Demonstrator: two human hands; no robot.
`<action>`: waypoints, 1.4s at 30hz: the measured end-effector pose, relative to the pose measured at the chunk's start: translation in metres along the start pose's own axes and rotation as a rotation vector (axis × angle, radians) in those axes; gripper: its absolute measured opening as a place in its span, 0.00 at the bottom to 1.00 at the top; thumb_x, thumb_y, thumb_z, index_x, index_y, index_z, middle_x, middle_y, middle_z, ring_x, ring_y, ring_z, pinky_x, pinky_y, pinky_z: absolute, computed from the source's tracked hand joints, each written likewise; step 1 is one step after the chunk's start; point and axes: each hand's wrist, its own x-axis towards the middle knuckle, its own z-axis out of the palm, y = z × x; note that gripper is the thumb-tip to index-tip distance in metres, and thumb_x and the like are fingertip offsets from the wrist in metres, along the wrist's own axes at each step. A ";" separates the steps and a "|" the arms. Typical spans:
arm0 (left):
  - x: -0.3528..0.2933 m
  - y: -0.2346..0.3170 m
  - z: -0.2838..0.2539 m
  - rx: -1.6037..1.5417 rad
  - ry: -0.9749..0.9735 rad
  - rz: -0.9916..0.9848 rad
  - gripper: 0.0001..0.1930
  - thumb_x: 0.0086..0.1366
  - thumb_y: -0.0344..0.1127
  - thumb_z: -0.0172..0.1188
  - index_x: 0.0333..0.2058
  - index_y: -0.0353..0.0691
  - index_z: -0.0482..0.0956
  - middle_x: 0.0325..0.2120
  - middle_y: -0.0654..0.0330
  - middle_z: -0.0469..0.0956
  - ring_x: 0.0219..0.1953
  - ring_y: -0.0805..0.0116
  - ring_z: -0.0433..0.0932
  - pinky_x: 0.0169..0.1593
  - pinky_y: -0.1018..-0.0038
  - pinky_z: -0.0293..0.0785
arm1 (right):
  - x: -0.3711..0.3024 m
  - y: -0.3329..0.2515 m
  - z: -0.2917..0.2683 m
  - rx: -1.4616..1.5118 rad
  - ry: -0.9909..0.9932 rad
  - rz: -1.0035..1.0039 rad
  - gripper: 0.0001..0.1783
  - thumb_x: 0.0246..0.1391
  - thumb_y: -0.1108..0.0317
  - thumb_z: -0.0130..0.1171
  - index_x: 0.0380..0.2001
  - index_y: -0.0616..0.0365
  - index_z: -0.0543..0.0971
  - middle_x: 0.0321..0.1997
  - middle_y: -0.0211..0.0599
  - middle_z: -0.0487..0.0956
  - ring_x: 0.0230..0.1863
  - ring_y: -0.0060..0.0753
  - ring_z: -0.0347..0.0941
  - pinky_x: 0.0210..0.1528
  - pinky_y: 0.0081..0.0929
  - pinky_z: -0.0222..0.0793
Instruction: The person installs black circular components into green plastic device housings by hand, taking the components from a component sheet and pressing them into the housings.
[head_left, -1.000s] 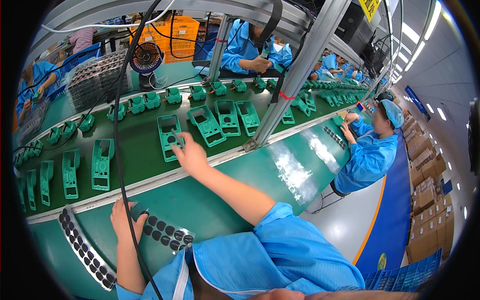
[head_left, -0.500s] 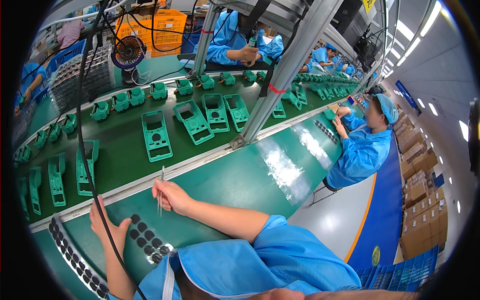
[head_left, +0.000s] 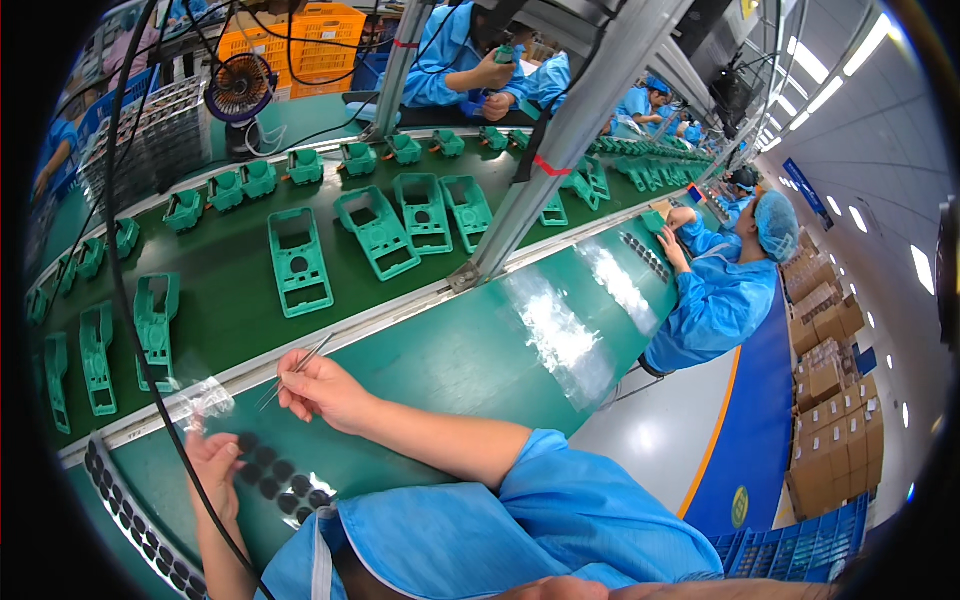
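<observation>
In my right hand (head_left: 325, 390) a pair of metal tweezers (head_left: 297, 372) is pinched, tilted over the green bench near the rail. My left hand (head_left: 214, 465) is closed at the fingertips on a crinkled clear plastic film (head_left: 204, 402), which reaches up over the rail; fingers and film are slightly blurred. Right beside that hand lies a clear sheet of round black pads (head_left: 283, 468) in rows. A longer strip of black pads (head_left: 135, 520) curves along the bench at the far left. Beyond the rail, green plastic housings (head_left: 300, 262) lie on the dark green belt.
Smaller green parts (head_left: 303, 166) line the belt's far side. A metal post (head_left: 520, 215) rises at the rail, and a black cable (head_left: 125, 290) hangs across the left. Clear plastic sheets (head_left: 560, 335) lie to the right, where a co-worker in blue (head_left: 715, 290) sits.
My left hand has closed from a spread pose, and clear film now shows at its fingertips. My right hand has shifted left, tilting the tweezers. The housings have moved slightly left in view.
</observation>
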 end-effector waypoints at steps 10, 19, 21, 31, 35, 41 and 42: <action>-0.014 0.018 0.010 -0.185 -0.373 -0.368 0.22 0.65 0.31 0.50 0.58 0.35 0.65 0.41 0.57 0.79 0.39 0.70 0.79 0.45 0.76 0.75 | -0.022 -0.024 0.019 -0.314 -0.025 -0.099 0.07 0.51 0.80 0.56 0.33 0.59 0.72 0.38 0.43 0.79 0.34 0.24 0.74 0.34 0.21 0.71; -0.011 0.025 0.016 -0.101 -0.468 -0.361 0.23 0.67 0.33 0.48 0.60 0.37 0.63 0.46 0.54 0.77 0.48 0.69 0.75 0.51 0.75 0.69 | -0.022 -0.023 0.023 -0.559 -0.111 -0.016 0.10 0.50 0.81 0.57 0.33 0.60 0.69 0.37 0.40 0.78 0.37 0.24 0.75 0.38 0.20 0.73; -0.010 0.024 0.014 -0.103 -0.491 -0.346 0.22 0.67 0.34 0.47 0.60 0.38 0.63 0.46 0.55 0.77 0.49 0.70 0.75 0.51 0.76 0.69 | -0.019 -0.023 0.027 -0.601 -0.116 -0.005 0.09 0.50 0.81 0.58 0.33 0.60 0.69 0.37 0.40 0.78 0.38 0.24 0.76 0.39 0.21 0.73; -0.016 0.019 0.013 0.008 -0.551 -0.201 0.22 0.66 0.26 0.47 0.59 0.35 0.63 0.43 0.56 0.79 0.45 0.72 0.76 0.52 0.76 0.69 | -0.020 -0.015 0.033 -0.659 -0.153 0.058 0.08 0.51 0.79 0.58 0.32 0.60 0.69 0.32 0.35 0.78 0.33 0.20 0.75 0.34 0.17 0.71; -0.019 0.023 0.015 0.114 -0.563 -0.145 0.20 0.66 0.25 0.47 0.58 0.34 0.66 0.40 0.57 0.80 0.44 0.75 0.76 0.50 0.78 0.70 | -0.020 -0.013 0.036 -0.644 -0.125 0.083 0.09 0.51 0.78 0.58 0.33 0.60 0.69 0.31 0.34 0.78 0.30 0.17 0.74 0.31 0.16 0.69; -0.027 0.020 0.018 0.249 -0.474 -0.029 0.18 0.65 0.26 0.48 0.55 0.36 0.70 0.36 0.60 0.80 0.37 0.76 0.77 0.44 0.79 0.72 | -0.020 -0.014 0.043 -0.815 -0.187 0.097 0.08 0.50 0.78 0.60 0.30 0.59 0.70 0.27 0.33 0.79 0.23 0.18 0.74 0.26 0.17 0.67; -0.027 0.019 0.016 0.249 -0.470 -0.029 0.18 0.65 0.26 0.48 0.55 0.36 0.70 0.36 0.60 0.80 0.37 0.76 0.77 0.44 0.79 0.72 | -0.020 -0.017 0.048 -0.933 -0.236 0.005 0.07 0.49 0.78 0.60 0.28 0.59 0.71 0.27 0.33 0.79 0.24 0.20 0.75 0.26 0.17 0.68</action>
